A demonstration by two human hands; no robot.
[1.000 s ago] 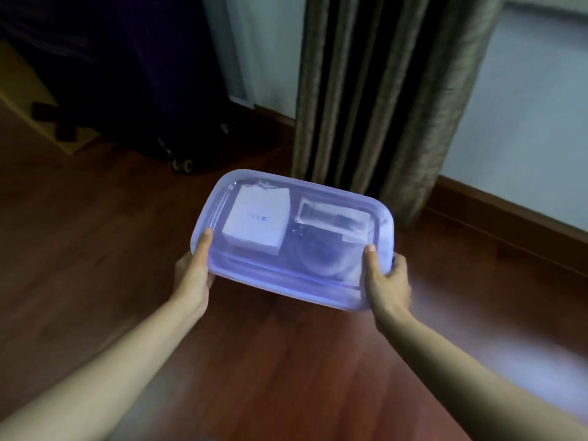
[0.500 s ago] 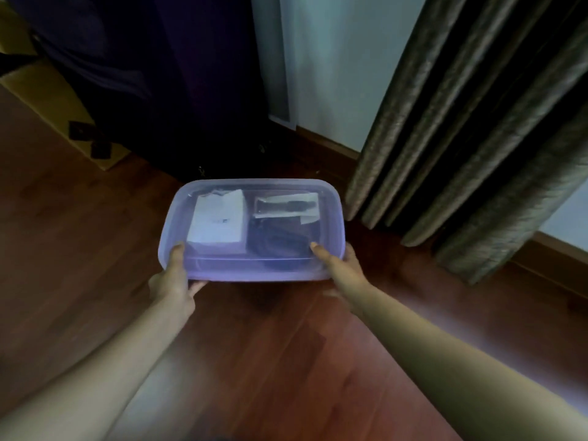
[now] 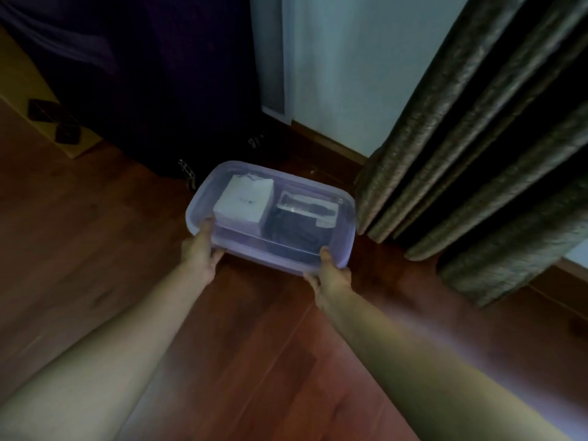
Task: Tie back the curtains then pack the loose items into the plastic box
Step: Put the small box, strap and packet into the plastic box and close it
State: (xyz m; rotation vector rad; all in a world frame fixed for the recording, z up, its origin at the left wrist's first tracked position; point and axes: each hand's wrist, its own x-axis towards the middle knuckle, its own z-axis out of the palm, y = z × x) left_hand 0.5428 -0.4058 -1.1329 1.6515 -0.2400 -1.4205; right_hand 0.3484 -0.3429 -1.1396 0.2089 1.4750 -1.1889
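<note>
A translucent purple plastic box [image 3: 345, 237] with its lid on is low over the wooden floor, held at its near edge by both hands. My left hand [image 3: 200, 251] grips the near left corner, thumb on the lid. My right hand [image 3: 331, 275] grips the near right corner. Through the lid I see a white carton [image 3: 243, 202] on the left, a clear blister pack with a dark item [image 3: 307, 206] at the back right, and dark fabric [image 3: 296, 230] under it. The grey-brown curtain [image 3: 477, 148] hangs in folds just right of the box.
A dark suitcase on wheels [image 3: 152, 90] stands behind the box to the left. A cardboard box [image 3: 35, 106] sits at the far left. A pale wall with a wooden skirting board [image 3: 331, 141] runs behind. Bare wooden floor [image 3: 95, 249] spreads left and toward me.
The box has gone from held up in front of the curtain down and left toward the floor beside the suitcase. Both hands have stayed on its near corners.
</note>
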